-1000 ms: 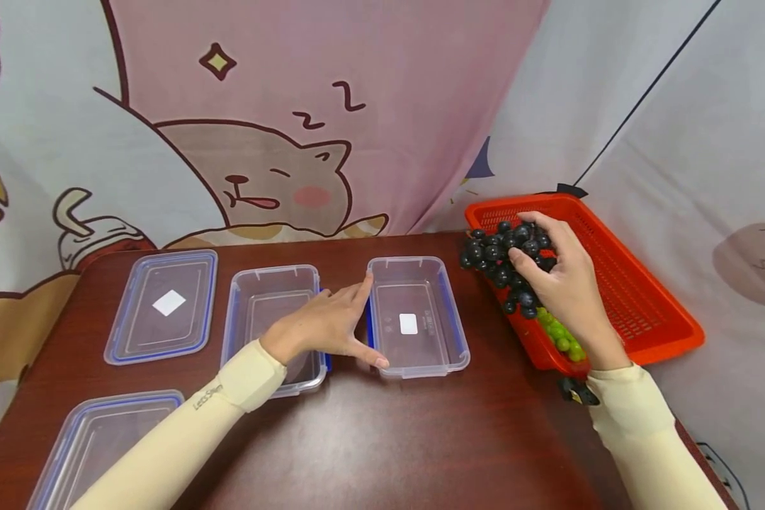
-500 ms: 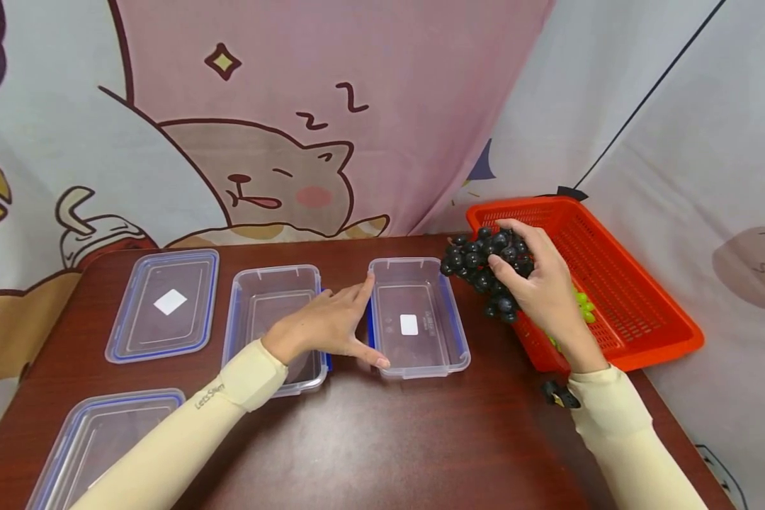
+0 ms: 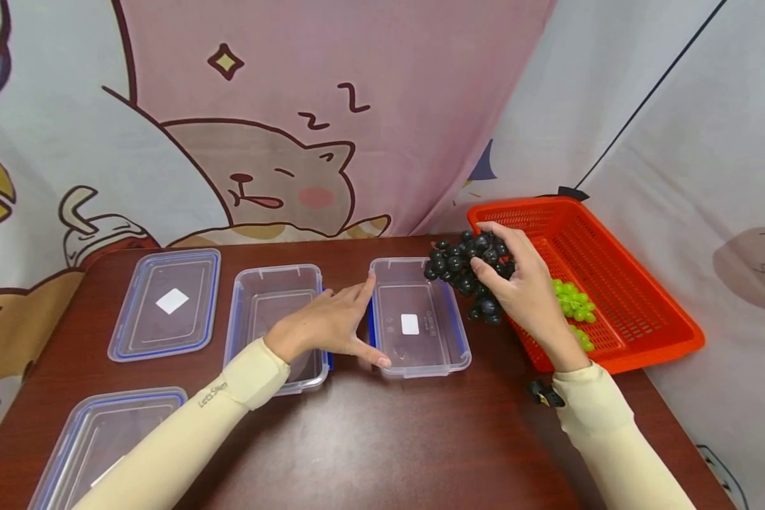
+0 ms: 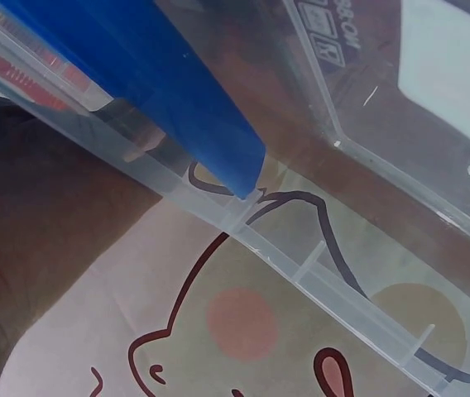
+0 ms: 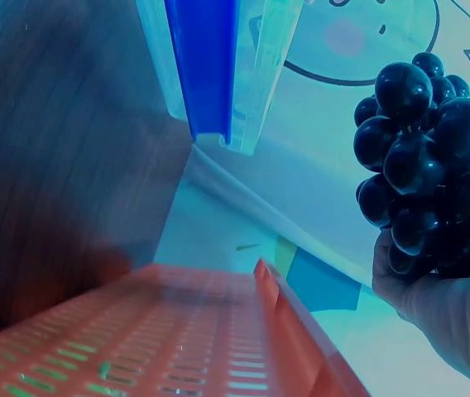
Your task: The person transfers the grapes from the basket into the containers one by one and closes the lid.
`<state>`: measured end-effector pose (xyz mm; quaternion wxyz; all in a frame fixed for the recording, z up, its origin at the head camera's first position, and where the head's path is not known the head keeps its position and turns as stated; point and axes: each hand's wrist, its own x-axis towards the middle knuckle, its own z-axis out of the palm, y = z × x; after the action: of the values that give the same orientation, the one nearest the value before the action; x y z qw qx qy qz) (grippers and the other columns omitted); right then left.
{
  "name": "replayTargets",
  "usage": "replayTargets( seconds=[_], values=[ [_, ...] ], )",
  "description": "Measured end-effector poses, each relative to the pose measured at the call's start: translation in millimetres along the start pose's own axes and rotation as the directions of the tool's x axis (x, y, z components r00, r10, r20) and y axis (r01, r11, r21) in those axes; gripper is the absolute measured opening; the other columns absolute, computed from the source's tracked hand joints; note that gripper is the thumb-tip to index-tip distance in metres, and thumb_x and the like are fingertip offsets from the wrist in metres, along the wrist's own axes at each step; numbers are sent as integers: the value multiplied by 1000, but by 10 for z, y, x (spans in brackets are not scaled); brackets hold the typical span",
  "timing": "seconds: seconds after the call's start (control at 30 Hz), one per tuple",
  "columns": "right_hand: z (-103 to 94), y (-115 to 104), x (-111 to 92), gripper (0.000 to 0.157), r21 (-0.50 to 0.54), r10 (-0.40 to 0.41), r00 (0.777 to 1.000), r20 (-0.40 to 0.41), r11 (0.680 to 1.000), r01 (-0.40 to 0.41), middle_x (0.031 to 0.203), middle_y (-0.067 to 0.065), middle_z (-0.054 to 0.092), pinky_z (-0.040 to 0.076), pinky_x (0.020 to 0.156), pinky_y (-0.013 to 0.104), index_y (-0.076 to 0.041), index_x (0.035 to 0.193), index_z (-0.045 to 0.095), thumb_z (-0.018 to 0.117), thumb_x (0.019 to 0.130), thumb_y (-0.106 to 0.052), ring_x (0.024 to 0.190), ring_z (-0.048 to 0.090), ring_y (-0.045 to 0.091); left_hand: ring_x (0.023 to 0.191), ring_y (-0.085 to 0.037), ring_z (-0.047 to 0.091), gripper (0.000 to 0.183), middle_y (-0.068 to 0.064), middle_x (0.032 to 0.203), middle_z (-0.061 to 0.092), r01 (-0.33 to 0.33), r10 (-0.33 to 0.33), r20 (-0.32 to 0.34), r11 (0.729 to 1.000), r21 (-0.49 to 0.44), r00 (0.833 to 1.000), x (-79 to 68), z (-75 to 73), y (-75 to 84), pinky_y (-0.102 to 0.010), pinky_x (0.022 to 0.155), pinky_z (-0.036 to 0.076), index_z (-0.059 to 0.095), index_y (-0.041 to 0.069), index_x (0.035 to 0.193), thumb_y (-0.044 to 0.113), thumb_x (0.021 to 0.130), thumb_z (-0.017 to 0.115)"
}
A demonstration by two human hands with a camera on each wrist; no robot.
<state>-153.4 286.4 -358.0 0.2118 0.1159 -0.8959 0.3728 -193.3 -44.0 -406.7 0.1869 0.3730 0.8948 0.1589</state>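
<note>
A bunch of dark grapes (image 3: 457, 263) hangs between the basket and the right-hand clear container (image 3: 414, 358), its left end over the container's far right corner. My right hand (image 3: 519, 283) grips this bunch from the right, thumb on the near side; the right wrist view shows the grapes (image 5: 421, 165) above the fingers. With thumb and fingers spread, my left hand (image 3: 328, 319) touches the left side of that same container. In the left wrist view the container's blue latch (image 4: 169, 74) is close beside the hand. Part of a second clear container (image 3: 245, 304) lies behind my left hand.
An orange-red basket (image 3: 644, 304) with green grapes (image 3: 574, 301) stands at the right. Two clear lids with blue seals lie at the left, a far lid (image 3: 194, 322) and a near lid (image 3: 102, 425). A printed curtain (image 3: 421, 106) hangs behind the table (image 3: 382, 439).
My right hand has carried the dark grapes leftward from the basket to the right-hand container's edge. More green grapes show in the basket. My left hand has stayed in place.
</note>
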Motion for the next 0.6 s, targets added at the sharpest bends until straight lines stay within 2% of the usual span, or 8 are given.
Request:
replayTargets(
  seconds=[0.2, 0.37, 0.6],
  values=[
    [73, -20, -6, 57, 19, 3, 1000, 5, 1000, -3, 138, 4, 63, 50, 97, 46, -23, 155, 62, 78, 102, -17, 117, 59, 21, 165, -32, 18, 150, -20, 179, 16, -7, 7, -2, 1000, -9, 1000, 2, 18, -19, -69, 126, 17, -4, 1, 173, 85, 79, 77],
    [140, -35, 16, 56, 32, -27, 1000, 6, 999, 27, 142, 5, 63, 47, 105, 60, -19, 155, 62, 78, 101, -15, 127, 58, 24, 165, -32, 18, 151, -20, 179, 16, -2, 2, 2, 1000, -7, 1000, 2, 13, -20, -69, 126, 16, -5, 1, 173, 86, 79, 77],
    [278, -61, 21, 56, 24, -71, 997, 5, 997, 71, 139, 4, 65, 46, 105, 57, -20, 152, 65, 80, 98, -15, 128, 59, 22, 165, -31, 19, 152, -20, 179, 17, 6, -6, -4, 1000, -9, 1000, 4, 13, -20, -68, 127, 15, -5, 2, 173, 87, 78, 76]
  ],
)
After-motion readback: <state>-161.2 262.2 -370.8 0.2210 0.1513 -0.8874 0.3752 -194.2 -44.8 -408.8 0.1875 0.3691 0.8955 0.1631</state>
